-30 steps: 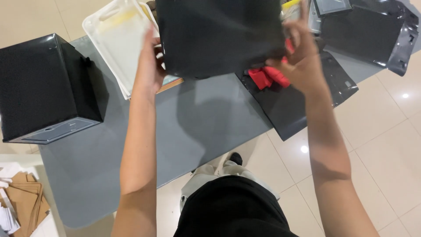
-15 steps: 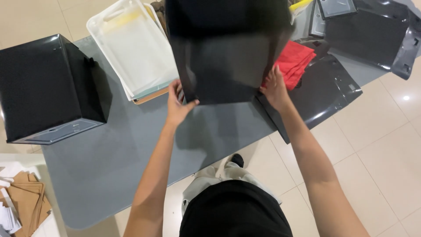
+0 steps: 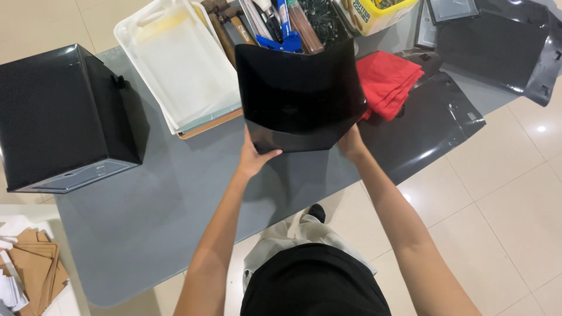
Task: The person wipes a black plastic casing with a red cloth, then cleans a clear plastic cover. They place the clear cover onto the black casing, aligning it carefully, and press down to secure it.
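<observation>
Glossy black panel point(image 3: 298, 93) held over the table

It is a smooth, shiny, bent sheet with an angled lower edge, tilted toward the camera, its bottom corners gripped, above the grey tabletop beside a folded red cloth.

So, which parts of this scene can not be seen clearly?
- Head view: most fingers of both hands, left hand and right hand, behind the black panel.
- Tools partly behind it, partly cut by the top edge.
- Red cloth: its left edge is covered.

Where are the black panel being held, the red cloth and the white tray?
black panel point(image 3: 298, 93), head view, middle of its glossy face
red cloth point(image 3: 389, 82), head view, centre of the folds
white tray point(image 3: 140, 29), head view, far rim
</observation>
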